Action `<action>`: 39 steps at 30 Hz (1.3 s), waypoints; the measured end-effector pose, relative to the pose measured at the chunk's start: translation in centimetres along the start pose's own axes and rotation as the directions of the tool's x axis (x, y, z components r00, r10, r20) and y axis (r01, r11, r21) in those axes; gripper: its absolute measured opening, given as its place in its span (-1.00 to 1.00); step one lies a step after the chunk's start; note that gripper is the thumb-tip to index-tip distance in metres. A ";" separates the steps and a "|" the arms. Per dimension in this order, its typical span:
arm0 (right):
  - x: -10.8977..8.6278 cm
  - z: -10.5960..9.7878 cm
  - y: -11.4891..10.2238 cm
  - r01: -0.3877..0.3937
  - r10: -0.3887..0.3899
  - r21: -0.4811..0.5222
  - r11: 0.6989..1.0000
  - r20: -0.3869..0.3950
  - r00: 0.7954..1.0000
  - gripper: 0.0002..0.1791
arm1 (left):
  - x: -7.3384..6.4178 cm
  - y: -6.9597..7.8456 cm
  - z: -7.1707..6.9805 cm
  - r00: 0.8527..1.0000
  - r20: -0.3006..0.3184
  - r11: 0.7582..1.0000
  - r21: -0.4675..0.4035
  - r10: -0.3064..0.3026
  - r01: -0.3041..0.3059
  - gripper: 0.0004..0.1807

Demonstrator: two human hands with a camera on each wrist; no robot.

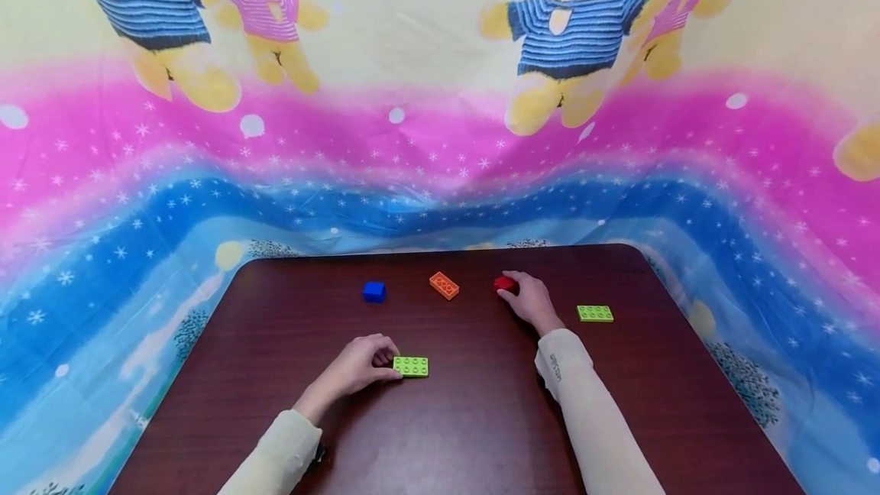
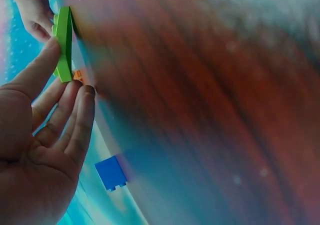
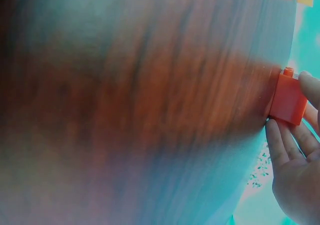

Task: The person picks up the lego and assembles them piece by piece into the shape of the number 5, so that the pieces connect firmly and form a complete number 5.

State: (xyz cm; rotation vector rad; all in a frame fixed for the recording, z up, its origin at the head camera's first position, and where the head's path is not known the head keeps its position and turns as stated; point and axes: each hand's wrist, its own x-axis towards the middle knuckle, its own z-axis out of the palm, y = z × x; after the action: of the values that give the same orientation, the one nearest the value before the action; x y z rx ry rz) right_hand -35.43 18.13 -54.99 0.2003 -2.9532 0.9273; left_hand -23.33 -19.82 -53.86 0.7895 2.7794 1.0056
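A bear-print cloth (image 1: 440,121) is hanging beyond the desk (image 1: 474,434). Near the middle of the desk, your left hand (image 1: 361,363) is pinching a green brick (image 1: 411,367) between thumb and fingers; toward the far edge, your right hand (image 1: 531,299) is gripping a red brick (image 1: 504,283). A blue brick (image 1: 374,292) and an orange brick (image 1: 444,286) (lying askew) are sitting near the far edge, a second green brick (image 1: 595,314) nearer the right edge.

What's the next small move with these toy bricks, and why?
I'd probably bring the red brick toward the near green brick: the right hand grips the red one, the left hand holds the green one, and the two bricks are apart.
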 end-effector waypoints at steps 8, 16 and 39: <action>-0.2 0.1 0.1 -0.015 0.015 0.008 1.000 0.012 1.000 -0.36 | -0.1 0.4 0.5 1.000 -0.002 0.996 0.083 0.028 -0.028 -0.72; -0.2 -0.1 0.0 -0.003 0.003 0.012 1.000 0.002 1.000 -0.36 | 0.2 0.7 0.6 1.000 0.006 0.994 0.102 0.029 -0.029 -0.69; -0.1 -0.2 -0.3 -0.008 0.008 0.010 1.000 0.000 1.000 -0.37 | 0.2 1.1 0.6 1.000 0.000 0.995 0.099 0.008 -0.008 -0.68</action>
State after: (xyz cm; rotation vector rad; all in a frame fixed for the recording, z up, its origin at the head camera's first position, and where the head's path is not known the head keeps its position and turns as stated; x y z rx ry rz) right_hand -35.31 18.04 -54.71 0.1889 -2.9520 0.9426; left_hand -22.88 -18.63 -53.62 0.8126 2.8480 0.8748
